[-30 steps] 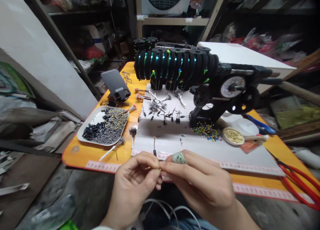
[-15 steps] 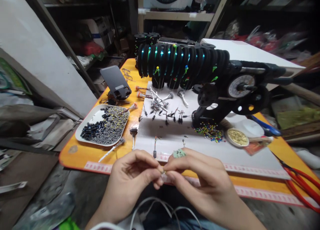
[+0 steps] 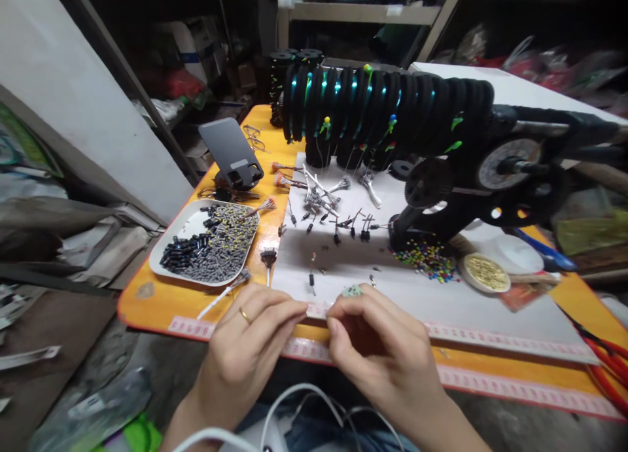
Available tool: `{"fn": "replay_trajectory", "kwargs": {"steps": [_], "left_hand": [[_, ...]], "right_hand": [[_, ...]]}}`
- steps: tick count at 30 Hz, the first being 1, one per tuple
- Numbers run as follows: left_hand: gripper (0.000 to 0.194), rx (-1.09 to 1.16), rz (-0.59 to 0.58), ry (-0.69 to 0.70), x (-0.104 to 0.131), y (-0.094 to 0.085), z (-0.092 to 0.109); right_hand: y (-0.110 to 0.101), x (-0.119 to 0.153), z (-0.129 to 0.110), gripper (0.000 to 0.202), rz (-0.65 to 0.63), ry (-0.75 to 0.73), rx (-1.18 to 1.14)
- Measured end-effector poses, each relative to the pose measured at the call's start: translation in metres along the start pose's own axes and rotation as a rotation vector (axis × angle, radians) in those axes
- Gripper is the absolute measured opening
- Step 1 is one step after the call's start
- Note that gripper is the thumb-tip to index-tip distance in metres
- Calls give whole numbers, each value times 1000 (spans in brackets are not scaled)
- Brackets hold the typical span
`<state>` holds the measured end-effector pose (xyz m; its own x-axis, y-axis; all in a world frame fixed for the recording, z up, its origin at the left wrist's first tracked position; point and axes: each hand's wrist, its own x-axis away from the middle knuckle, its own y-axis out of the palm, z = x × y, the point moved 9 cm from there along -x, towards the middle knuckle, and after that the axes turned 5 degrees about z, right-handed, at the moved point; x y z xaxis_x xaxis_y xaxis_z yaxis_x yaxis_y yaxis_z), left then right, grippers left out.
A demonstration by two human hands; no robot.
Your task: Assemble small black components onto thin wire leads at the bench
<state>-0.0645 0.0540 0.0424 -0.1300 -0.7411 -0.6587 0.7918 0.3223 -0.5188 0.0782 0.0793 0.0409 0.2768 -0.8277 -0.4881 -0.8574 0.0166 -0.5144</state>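
Left hand has parted from right hand, fingers' grip unclear; tray holds grey pieces.

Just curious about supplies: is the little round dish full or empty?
Filled: gold pieces spread across the dish, nearly to its rim.

A cluttered small workshop: geared winding machine, tray of small parts, crammed shelving.
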Motion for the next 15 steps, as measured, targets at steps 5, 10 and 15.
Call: {"fn": "replay_trajectory", "kwargs": {"steps": [5, 10, 15], "left_hand": [[16, -71, -125, -128, -11, 0, -17], [14, -145, -182, -202, -15, 1, -26], [15, -111, -215, -254, -13, 4, -33]], "right_hand": [[13, -5, -1, 12, -4, -94, 142], [22, -7, -2, 11, -26, -113, 182], [27, -8, -3, 12, -64, -128, 233]]}}
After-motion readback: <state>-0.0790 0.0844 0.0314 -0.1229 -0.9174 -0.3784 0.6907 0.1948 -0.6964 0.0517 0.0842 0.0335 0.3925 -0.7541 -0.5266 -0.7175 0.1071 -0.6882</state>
